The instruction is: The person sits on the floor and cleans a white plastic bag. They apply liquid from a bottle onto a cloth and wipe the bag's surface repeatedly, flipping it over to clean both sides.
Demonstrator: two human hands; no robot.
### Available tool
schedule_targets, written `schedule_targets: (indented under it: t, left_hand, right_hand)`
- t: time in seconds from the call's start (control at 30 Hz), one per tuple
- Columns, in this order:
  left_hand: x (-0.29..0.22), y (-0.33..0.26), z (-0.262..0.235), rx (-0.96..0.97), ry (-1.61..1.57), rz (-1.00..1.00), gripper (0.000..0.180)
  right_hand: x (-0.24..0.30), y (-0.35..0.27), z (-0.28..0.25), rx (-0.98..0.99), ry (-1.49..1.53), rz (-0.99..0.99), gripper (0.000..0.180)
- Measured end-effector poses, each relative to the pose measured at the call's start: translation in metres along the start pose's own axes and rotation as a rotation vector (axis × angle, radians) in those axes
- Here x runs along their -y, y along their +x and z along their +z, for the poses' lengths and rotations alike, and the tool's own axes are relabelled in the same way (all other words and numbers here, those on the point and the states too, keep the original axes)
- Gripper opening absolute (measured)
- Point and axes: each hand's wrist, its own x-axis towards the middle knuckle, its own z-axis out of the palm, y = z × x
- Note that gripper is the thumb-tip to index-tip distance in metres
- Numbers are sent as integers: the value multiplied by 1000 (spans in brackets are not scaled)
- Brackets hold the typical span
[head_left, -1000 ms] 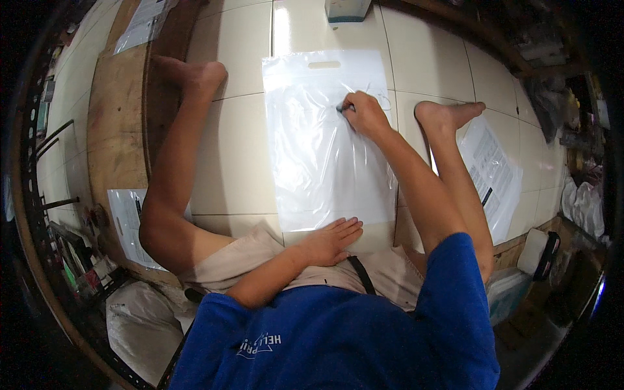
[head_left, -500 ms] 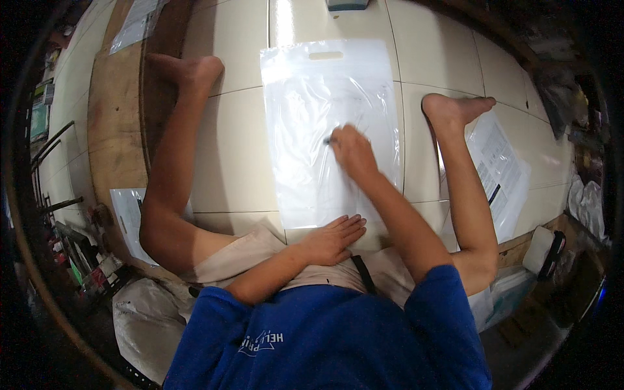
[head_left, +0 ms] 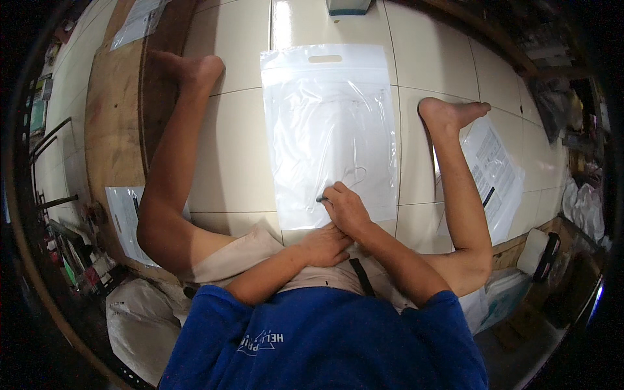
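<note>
A large white plastic bag (head_left: 305,130) with a clear, shiny, wrinkled front lies flat on the floor between my legs. Its cut-out handle is at the far end. Over the bag's near end, my right hand (head_left: 344,207) is closed on a small dark object (head_left: 321,199), whose kind I cannot make out. At the bag's near edge my left hand (head_left: 325,246) rests palm down with its fingers stretched out, partly covered by my right hand and wrist.
Pale tiles (head_left: 240,149) surround the bag. A wooden board (head_left: 116,117) runs along the left. Printed sheets in plastic (head_left: 497,169) lie beside my right leg, and another sheet (head_left: 123,218) is by my left knee. A box (head_left: 348,6) stands at the far edge.
My right hand has slid from the bag's middle toward me, still gripping the small dark object, and now overlaps my left hand. My left hand has hardly moved.
</note>
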Motion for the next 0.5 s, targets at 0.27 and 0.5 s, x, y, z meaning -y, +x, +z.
schedule_targets:
  t: [0.27, 0.5]
  left_hand:
    - [12, -3, 18, -228, 125, 160, 72]
    - [2, 4, 12, -330, 260, 129, 64]
  right_hand:
    - [0, 165, -58, -410, -81, 57, 15]
    - [-24, 51, -94, -192, 37, 30, 18]
